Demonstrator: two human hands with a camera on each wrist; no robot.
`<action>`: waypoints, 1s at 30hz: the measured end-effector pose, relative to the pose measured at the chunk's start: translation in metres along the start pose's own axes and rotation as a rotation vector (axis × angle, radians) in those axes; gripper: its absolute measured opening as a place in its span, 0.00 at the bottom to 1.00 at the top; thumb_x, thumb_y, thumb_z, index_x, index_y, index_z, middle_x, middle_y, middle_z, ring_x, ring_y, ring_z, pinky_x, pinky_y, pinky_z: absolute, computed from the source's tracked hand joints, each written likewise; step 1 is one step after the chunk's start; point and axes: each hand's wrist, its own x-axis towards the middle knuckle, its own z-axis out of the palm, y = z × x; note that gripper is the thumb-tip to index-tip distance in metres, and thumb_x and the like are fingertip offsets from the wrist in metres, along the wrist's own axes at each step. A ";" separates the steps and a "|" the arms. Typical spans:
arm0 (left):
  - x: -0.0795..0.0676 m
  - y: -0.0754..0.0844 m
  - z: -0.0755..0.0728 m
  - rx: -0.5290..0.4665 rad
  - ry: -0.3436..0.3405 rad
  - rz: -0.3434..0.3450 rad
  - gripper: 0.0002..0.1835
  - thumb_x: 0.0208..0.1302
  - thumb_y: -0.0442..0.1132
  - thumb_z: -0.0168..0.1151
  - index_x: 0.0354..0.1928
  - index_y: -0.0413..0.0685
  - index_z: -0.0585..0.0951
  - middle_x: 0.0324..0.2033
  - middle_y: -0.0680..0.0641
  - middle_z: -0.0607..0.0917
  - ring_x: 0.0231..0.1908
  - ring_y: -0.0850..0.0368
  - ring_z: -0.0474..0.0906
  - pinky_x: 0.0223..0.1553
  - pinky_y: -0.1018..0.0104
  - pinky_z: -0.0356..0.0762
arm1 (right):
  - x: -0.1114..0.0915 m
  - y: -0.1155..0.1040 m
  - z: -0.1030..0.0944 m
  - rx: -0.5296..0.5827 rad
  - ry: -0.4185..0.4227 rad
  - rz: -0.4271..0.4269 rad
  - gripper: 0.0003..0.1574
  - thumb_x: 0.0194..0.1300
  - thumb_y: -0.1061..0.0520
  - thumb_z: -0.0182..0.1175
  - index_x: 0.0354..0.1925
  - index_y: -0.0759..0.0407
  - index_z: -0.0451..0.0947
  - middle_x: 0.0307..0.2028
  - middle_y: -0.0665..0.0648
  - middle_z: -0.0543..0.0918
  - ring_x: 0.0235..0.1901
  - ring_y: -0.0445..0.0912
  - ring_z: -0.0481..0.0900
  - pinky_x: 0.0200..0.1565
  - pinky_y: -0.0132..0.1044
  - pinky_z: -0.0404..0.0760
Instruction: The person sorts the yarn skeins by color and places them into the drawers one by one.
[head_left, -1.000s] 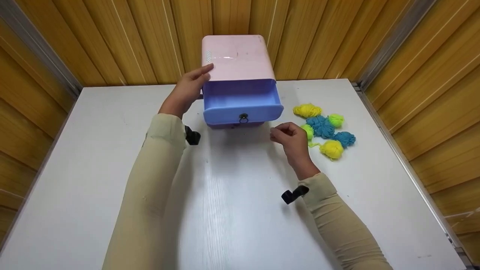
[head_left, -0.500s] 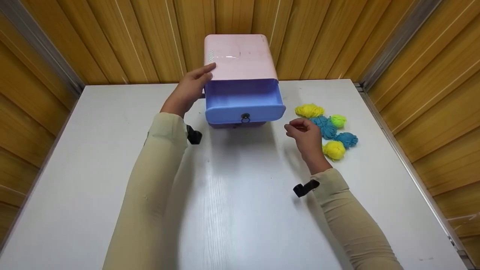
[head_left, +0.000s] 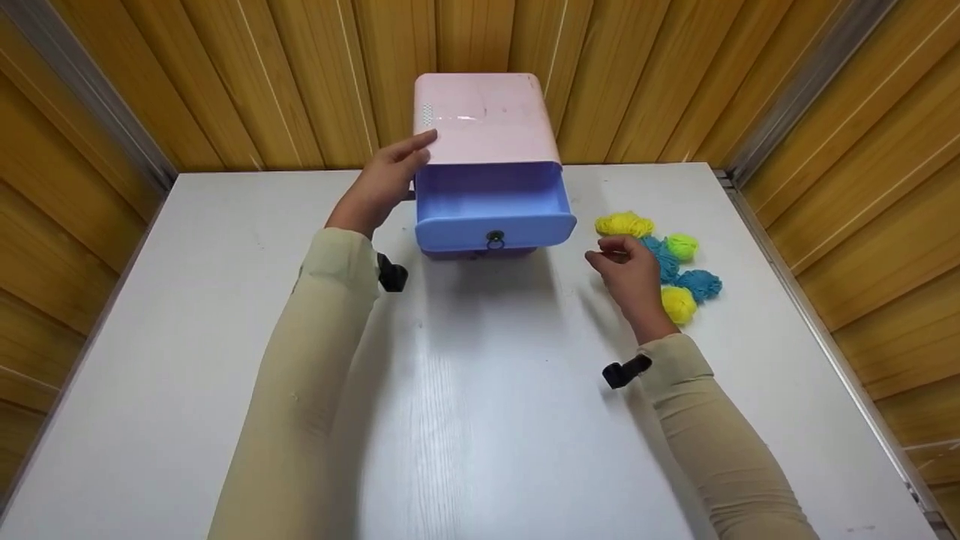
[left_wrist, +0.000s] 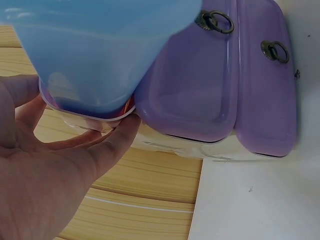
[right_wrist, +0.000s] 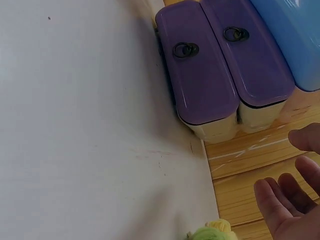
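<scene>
A small drawer cabinet with a pink top [head_left: 491, 139] stands at the back of the table. Its blue top drawer [head_left: 525, 231] is pulled out, and the visible inside holds nothing; a metal ring pull [head_left: 495, 241] hangs on its front. Below it, two purple drawers [left_wrist: 195, 80] are closed. My left hand [head_left: 381, 184] rests on the cabinet's upper left front corner, thumb and fingers extended around the edge. To the right of the drawer, my right hand [head_left: 631, 279] hovers with loosely bent fingers and nothing between them, partly covering the yarn balls behind it.
Beside the cabinet on the right lie yellow [head_left: 624, 223], blue [head_left: 700, 285] and bright green [head_left: 682, 246] balls of yarn on the white table [head_left: 480, 420]. Wood-patterned panels [head_left: 300, 82] enclose the back and sides. Each sleeve carries a black wrist camera [head_left: 627, 370].
My right hand has moved right, away from the drawer front and toward the yarn, now hiding one green ball. The left hand stays on the cabinet, and the drawer remains out.
</scene>
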 end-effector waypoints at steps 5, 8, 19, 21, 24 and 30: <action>0.002 -0.003 0.000 -0.005 0.004 0.007 0.22 0.76 0.50 0.45 0.69 0.74 0.66 0.73 0.61 0.59 0.72 0.54 0.58 0.67 0.50 0.65 | 0.004 0.004 -0.002 -0.042 -0.003 -0.011 0.25 0.61 0.47 0.67 0.54 0.54 0.75 0.55 0.58 0.78 0.53 0.48 0.77 0.52 0.36 0.80; 0.003 -0.004 0.000 0.001 0.008 0.019 0.22 0.75 0.50 0.46 0.69 0.74 0.67 0.73 0.61 0.59 0.72 0.54 0.59 0.67 0.50 0.66 | 0.005 0.007 -0.003 -0.070 0.007 -0.051 0.25 0.62 0.49 0.67 0.54 0.56 0.75 0.56 0.60 0.78 0.55 0.49 0.76 0.56 0.40 0.79; -0.019 0.016 0.006 0.001 -0.003 0.005 0.23 0.77 0.47 0.43 0.71 0.69 0.65 0.74 0.56 0.58 0.72 0.54 0.59 0.68 0.52 0.65 | 0.010 0.014 -0.008 -0.234 0.017 -0.069 0.26 0.63 0.51 0.65 0.57 0.58 0.74 0.59 0.60 0.75 0.59 0.54 0.72 0.61 0.47 0.75; -0.021 0.018 0.007 0.005 -0.006 0.002 0.23 0.77 0.47 0.42 0.71 0.68 0.65 0.74 0.55 0.58 0.72 0.53 0.59 0.68 0.52 0.65 | 0.011 0.015 -0.010 -0.259 0.010 -0.063 0.27 0.63 0.51 0.65 0.58 0.58 0.74 0.59 0.60 0.74 0.59 0.55 0.71 0.60 0.48 0.75; -0.020 0.017 0.007 0.003 -0.006 -0.005 0.23 0.77 0.47 0.43 0.71 0.70 0.65 0.74 0.56 0.58 0.72 0.52 0.59 0.68 0.51 0.64 | 0.013 0.019 -0.012 -0.296 -0.002 -0.071 0.26 0.63 0.53 0.65 0.58 0.58 0.74 0.59 0.62 0.72 0.59 0.56 0.70 0.59 0.49 0.75; -0.007 0.007 0.003 0.005 0.001 -0.007 0.22 0.76 0.49 0.44 0.70 0.73 0.65 0.74 0.57 0.58 0.72 0.52 0.60 0.68 0.52 0.65 | 0.015 0.025 -0.013 -0.359 -0.014 -0.136 0.25 0.63 0.56 0.64 0.57 0.60 0.73 0.58 0.62 0.72 0.59 0.57 0.69 0.62 0.52 0.71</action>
